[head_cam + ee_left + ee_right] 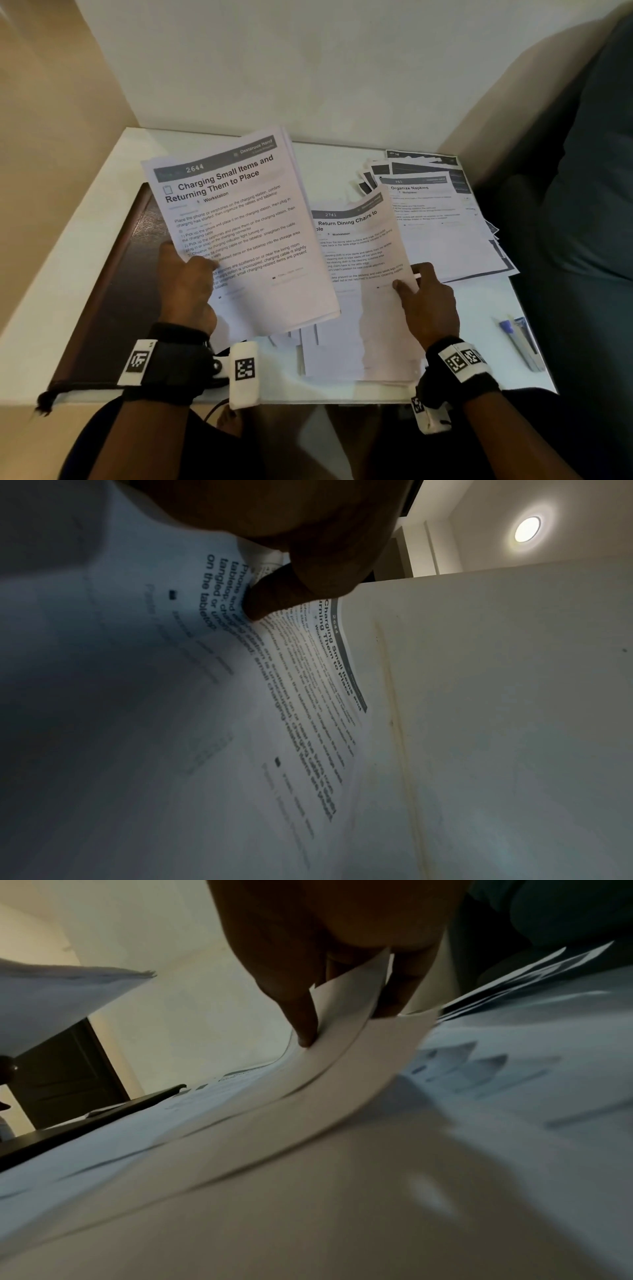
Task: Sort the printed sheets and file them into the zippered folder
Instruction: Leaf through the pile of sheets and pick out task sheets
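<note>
My left hand point(191, 277) grips a thin stack of printed sheets point(239, 219), top page headed "Charging Small Items and Returning Them to Place", lifted and tilted above the table. In the left wrist view the thumb point(270, 599) presses on that stack point(291, 696). My right hand point(421, 287) pinches the lower right edge of a sheet headed "Return Dining Chairs" point(359, 246), curling it up off a pile; the right wrist view shows fingers point(304, 1020) above and below the sheet point(308, 1091). The dark brown zippered folder point(113, 274) lies open at the left, mostly hidden under the stack.
More printed sheets fan out at the back right, topmost "Organize Napkins" point(442, 219). A loose pile of pages point(342, 353) lies near the white table's front edge point(308, 397). A blue pen on a small booklet point(520, 342) rests at the right edge. Walls close in behind.
</note>
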Motion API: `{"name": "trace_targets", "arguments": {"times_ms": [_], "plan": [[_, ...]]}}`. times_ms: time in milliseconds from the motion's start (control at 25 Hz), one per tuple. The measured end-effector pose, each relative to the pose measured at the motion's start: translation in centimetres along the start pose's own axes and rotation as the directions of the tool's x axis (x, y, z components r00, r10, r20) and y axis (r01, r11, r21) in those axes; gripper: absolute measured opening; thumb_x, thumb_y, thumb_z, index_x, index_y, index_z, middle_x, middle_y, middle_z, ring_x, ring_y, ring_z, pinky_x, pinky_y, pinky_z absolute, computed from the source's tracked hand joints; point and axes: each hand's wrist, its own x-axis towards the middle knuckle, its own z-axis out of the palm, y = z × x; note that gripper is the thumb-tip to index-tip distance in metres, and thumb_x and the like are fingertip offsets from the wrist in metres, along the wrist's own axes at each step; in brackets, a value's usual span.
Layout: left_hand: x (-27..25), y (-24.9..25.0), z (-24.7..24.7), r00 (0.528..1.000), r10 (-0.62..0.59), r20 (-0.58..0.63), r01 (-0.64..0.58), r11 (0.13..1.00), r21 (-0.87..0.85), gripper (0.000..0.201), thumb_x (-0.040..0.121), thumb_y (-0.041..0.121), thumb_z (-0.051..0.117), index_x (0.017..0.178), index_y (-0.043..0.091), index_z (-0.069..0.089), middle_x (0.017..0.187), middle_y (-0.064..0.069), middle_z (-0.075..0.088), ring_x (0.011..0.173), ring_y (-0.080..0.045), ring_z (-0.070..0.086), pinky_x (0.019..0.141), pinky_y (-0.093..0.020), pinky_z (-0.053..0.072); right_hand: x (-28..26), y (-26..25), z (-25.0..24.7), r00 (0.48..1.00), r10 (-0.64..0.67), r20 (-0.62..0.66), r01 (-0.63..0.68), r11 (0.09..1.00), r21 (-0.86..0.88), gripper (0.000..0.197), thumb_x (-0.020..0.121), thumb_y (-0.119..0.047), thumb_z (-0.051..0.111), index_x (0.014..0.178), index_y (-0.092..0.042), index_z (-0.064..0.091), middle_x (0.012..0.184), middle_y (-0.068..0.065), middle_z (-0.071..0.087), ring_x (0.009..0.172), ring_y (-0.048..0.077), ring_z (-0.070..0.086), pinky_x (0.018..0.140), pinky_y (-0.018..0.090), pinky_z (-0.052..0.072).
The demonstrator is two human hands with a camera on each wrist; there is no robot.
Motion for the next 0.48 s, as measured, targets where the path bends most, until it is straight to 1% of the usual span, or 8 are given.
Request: {"name": "trace_targets", "arguments": {"times_ms": [80,160,200,240,280,320,400,480], "plan": [[-0.3,0.0,0.4,1.000,0.001,0.001,-0.001,1.000,0.014,0.048,0.090,-0.010,0.059,0.132,0.012,0.054,0.117,0.000,0.071,0.105,-0.013,0.068,0.080,-0.028,0.055,0.1,0.6,-0.4,0.998,-0.026,-0.051,0.029,0.998,0.051,0.018,0.099,-0.038,0.061,0.109,-0.023,0.058,0.104,0.004,0.073,0.090,0.028,0.065,0.077,0.041,0.057],[-0.7,0.1,0.8,0.999,0.021,0.027,-0.022,0.999,0.031,0.046,0.090,-0.012,0.059,0.130,0.011,0.056,0.118,-0.001,0.071,0.107,-0.015,0.068,0.082,-0.030,0.056,0.0,0.7,-1.1,0.991,-0.066,-0.114,0.083,0.985,0.154,0.014,0.101,-0.031,0.061,0.109,-0.020,0.063,0.104,0.001,0.071,0.089,0.021,0.066,0.075,0.032,0.055],[-0.9,0.0,1.1,0.998,0.030,0.049,-0.031,0.999,0.033,0.045,0.090,-0.013,0.058,0.128,0.011,0.058,0.118,-0.002,0.072,0.107,-0.016,0.069,0.082,-0.030,0.057,-0.2,0.5,-1.7,0.987,-0.082,-0.136,0.109,0.973,0.204,0.013,0.102,-0.028,0.060,0.110,-0.019,0.063,0.103,-0.002,0.070,0.088,0.017,0.066,0.072,0.024,0.052],[-1.1,-0.1,1.5,0.997,0.025,0.068,-0.027,0.999,0.029,0.043,0.091,-0.014,0.058,0.126,0.011,0.059,0.117,-0.001,0.073,0.107,-0.016,0.070,0.081,-0.030,0.056,-0.4,0.2,-2.1,0.986,-0.089,-0.143,0.123,0.961,0.249,0.013,0.103,-0.027,0.058,0.112,-0.020,0.064,0.103,-0.005,0.068,0.087,0.011,0.066,0.069,0.018,0.049],[-1.4,-0.2,1.9,0.996,0.012,0.084,-0.013,1.000,0.012,0.043,0.091,-0.015,0.057,0.124,0.013,0.058,0.115,0.000,0.073,0.105,-0.015,0.069,0.082,-0.031,0.056,-0.7,-0.2,-2.4,0.985,-0.097,-0.142,0.136,0.946,0.295,0.014,0.104,-0.026,0.057,0.115,-0.021,0.064,0.103,-0.008,0.068,0.088,0.006,0.065,0.068,0.015,0.047],[-1.6,-0.3,2.4,0.995,-0.006,0.102,0.007,1.000,-0.011,0.044,0.091,-0.016,0.056,0.122,0.016,0.058,0.114,0.001,0.072,0.104,-0.015,0.069,0.086,-0.034,0.057,-1.0,-0.5,-2.6,0.985,-0.103,-0.139,0.146,0.926,0.348,0.017,0.104,-0.025,0.056,0.118,-0.023,0.065,0.106,-0.010,0.068,0.091,0.004,0.065,0.069,0.015,0.048],[-2.0,-0.7,3.2,0.989,-0.031,0.145,0.037,0.999,-0.039,0.047,0.091,-0.017,0.056,0.122,0.018,0.058,0.116,0.000,0.073,0.107,-0.019,0.070,0.095,-0.043,0.057,-1.6,-1.1,-2.7,0.986,-0.094,-0.141,0.153,0.853,0.500,0.019,0.104,-0.020,0.057,0.121,-0.024,0.066,0.111,-0.012,0.071,0.095,0.006,0.068,0.074,0.020,0.054],[-1.9,-1.2,3.5,0.986,-0.051,0.160,0.058,0.998,-0.040,0.048,0.089,-0.017,0.058,0.123,0.017,0.059,0.117,-0.002,0.075,0.110,-0.025,0.071,0.099,-0.050,0.057,-1.9,-1.6,-2.6,0.988,-0.066,-0.141,0.141,0.771,0.621,0.021,0.103,-0.016,0.059,0.120,-0.024,0.068,0.111,-0.013,0.074,0.096,0.008,0.070,0.078,0.024,0.057]]}}
